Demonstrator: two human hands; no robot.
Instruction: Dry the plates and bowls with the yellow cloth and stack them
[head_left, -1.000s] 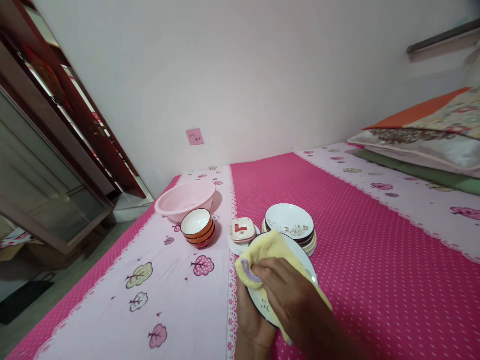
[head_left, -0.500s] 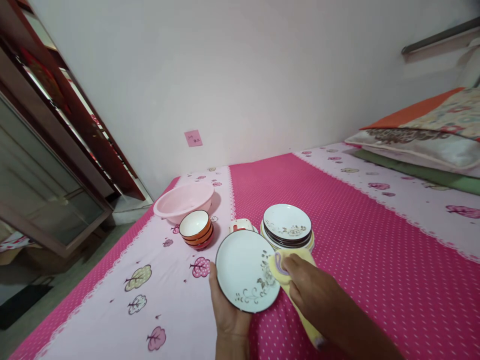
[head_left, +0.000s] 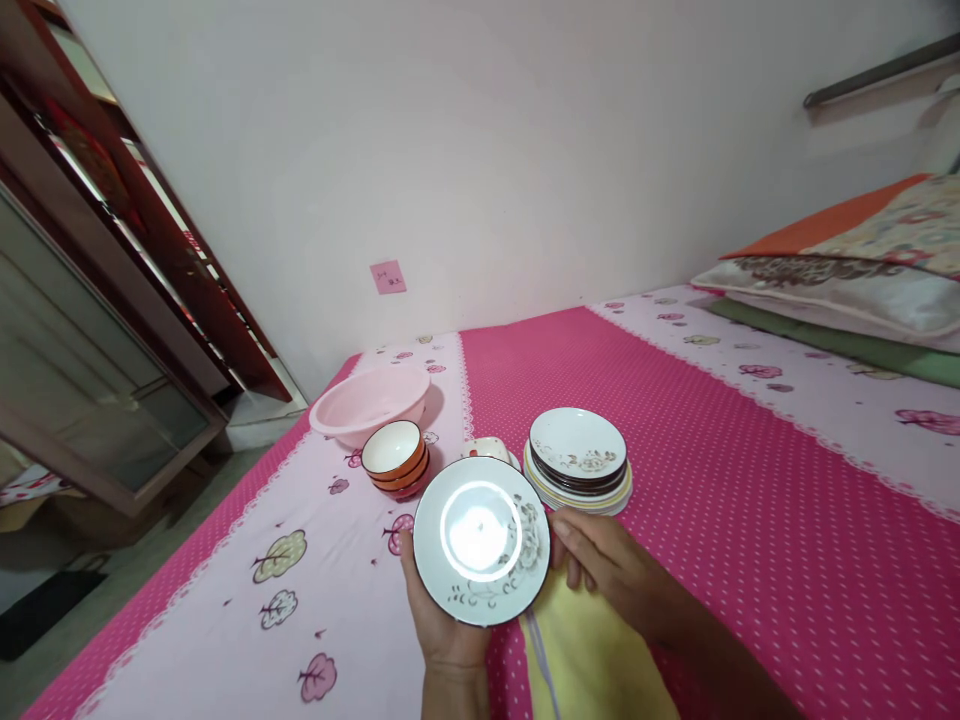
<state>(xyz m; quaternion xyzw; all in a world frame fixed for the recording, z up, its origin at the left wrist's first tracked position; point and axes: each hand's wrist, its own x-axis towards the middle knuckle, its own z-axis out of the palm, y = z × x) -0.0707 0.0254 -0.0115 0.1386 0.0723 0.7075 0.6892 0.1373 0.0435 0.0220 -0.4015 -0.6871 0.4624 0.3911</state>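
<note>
My left hand point(head_left: 442, 630) grips a round white plate point(head_left: 481, 540) with a dark rim and a brown floral pattern from below, holding it face up; a ring of light reflects in its centre. My right hand point(head_left: 611, 575) touches the plate's right edge, fingers curled at the rim. A yellow cloth point(head_left: 592, 660) lies spread on the pink spotted bedspread under my right wrist. Just beyond stands a stack of similar plates point(head_left: 578, 458).
A pile of orange bowls point(head_left: 395, 460) and a pink plastic basin point(head_left: 370, 400) sit to the left on the bedspread point(head_left: 750, 520). A small red-and-white dish point(head_left: 487, 447) peeks out behind the held plate. Pillows point(head_left: 847, 270) lie at the right; a glass-door cabinet point(head_left: 90, 330) stands left.
The yellow cloth came off the plate and now lies flat on the bed. My right hand moved from the cloth to the plate's right edge. The plate has tilted more face up.
</note>
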